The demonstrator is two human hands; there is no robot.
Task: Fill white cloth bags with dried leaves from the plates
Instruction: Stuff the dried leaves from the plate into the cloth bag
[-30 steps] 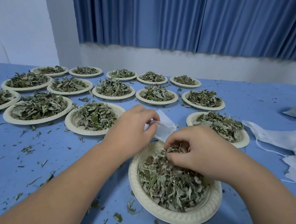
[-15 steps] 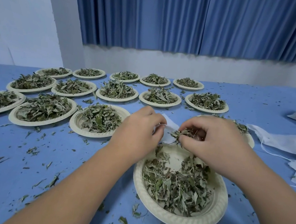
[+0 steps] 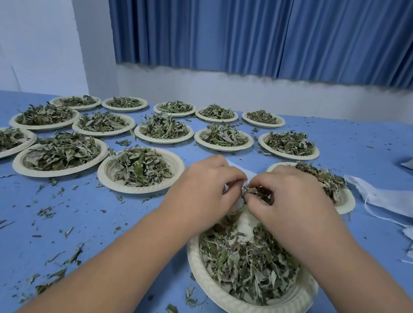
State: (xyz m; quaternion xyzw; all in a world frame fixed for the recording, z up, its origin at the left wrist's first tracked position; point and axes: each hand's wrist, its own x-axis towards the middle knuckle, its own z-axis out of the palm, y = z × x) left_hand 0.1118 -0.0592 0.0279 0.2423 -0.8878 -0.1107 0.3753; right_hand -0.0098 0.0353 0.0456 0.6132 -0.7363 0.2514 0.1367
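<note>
- Leaves are what has moved. A second ago the right hand (image 3: 291, 201) was dug into the dried grey-green leaves (image 3: 246, 264) heaped on the nearest round cream paper plate (image 3: 245, 312). Now it is lifted clear, its fingers curled round a small tuft (image 3: 255, 192).
- The tuft has come up to the small white cloth bag (image 3: 239, 168), which sits just past the plate's far rim, between the two hands.
- The left hand (image 3: 203, 190) has kept its place, fingertips pinching the bag's edge. Only a sliver of white cloth shows behind the knuckles, so I cannot tell how wide the mouth gapes.
- Half a second ago the two hands were apart; now their fingertips meet, or nearly so.
- A bare pale patch shows on the plate's far side, where the leaves were taken. The rest of the heap lies thick toward the near rim.
- In my judgement, one pinch is about to go in, and this plate needs many more before it is emptied.
- Leaf scraps already litter the blue table (image 3: 86, 219), so spilling is a real risk. Feeding the bag close to the plate should catch most strays.
- The other cream paper plates (image 3: 143, 191) stand heaped in rows beyond, and loose white cloth bags (image 3: 404, 200) lie to the right.
</note>
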